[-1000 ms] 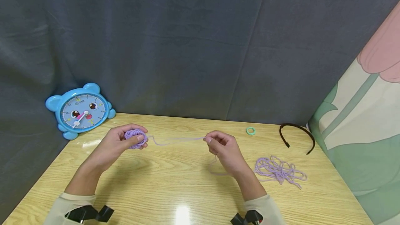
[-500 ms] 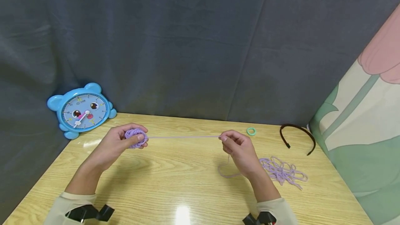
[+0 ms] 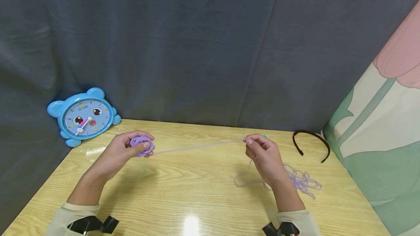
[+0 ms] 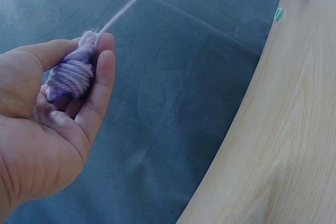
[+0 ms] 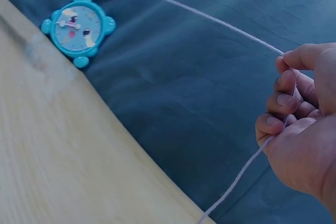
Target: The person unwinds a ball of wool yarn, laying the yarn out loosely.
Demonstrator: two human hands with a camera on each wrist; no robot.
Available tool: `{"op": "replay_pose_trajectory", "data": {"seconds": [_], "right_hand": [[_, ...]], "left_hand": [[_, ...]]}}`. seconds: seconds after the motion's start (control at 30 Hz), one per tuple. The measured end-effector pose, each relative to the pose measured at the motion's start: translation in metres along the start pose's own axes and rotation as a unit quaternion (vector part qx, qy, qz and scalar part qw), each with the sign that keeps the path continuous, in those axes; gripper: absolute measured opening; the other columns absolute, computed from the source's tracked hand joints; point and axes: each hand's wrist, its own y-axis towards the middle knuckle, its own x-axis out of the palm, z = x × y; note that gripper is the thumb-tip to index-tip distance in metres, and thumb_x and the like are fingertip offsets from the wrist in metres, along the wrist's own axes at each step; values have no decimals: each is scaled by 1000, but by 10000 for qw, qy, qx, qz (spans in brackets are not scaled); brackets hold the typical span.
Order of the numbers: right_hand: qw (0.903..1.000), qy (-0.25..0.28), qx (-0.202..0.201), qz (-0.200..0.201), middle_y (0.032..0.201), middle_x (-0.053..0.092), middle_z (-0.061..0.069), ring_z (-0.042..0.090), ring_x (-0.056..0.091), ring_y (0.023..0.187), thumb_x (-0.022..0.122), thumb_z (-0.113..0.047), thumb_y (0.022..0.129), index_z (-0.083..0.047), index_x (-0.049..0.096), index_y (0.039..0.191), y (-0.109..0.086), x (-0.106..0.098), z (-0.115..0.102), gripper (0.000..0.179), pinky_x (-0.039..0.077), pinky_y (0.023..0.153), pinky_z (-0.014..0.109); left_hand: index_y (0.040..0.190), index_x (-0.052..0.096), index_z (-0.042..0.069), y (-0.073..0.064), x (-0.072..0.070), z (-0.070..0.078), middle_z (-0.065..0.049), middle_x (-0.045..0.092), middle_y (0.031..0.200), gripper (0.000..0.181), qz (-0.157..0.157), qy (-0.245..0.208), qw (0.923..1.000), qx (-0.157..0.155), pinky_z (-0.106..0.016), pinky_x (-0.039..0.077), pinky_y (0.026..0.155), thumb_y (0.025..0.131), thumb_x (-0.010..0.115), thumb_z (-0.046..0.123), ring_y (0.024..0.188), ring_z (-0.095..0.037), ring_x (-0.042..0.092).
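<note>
In the head view I see the left hand (image 3: 124,148) at the left of centre, and it holds a small ball of purple yarn (image 3: 136,141) between thumb and fingers. I think the thumb lies across the coils so that they do not slip. One strand (image 3: 197,146) goes almost straight to the right hand (image 3: 265,154), right of centre, whose thumb and forefinger pinch it, probably to keep it tight. The loose yarn pile (image 3: 303,182) lies at lower right, partly hidden from me by the right forearm. The same hand covers most of the green ring (image 3: 264,135). The black headband (image 3: 310,131) lies farther right, and the blue clock (image 3: 86,117) stands at left, clear of the strand.

In the left wrist view, the ball is at upper left within the bent fingers; the strand leaves through the top edge.

In the right wrist view, I find the pinch at the right side. The yarn passes along the palm and hangs towards the bottom edge, so a snag there seems possible.
</note>
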Motion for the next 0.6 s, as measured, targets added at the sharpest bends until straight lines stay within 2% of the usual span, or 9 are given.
{"op": "replay_pose_trajectory", "data": {"seconds": [0.37,0.6], "right_hand": [[9987,363,-235,265,71,51,-5,19,31,68,53,-4,106,-14,74,99,-1,-20,-15,24,23,67,33],[9965,584,-464,385,72,52,-4,21,26,70,50,0,106,-12,74,98,-3,-31,-21,28,19,67,34]], "left_hand": [[121,64,0,-1,0,0,0,73,98,22,20,-22,10000,31,-28,62,82,104,61,14,88,-14,75],[128,59,-10,-1,1,1,2,75,98,34,4,18,10000,-48,-27,62,83,105,61,15,88,-13,76]]}}
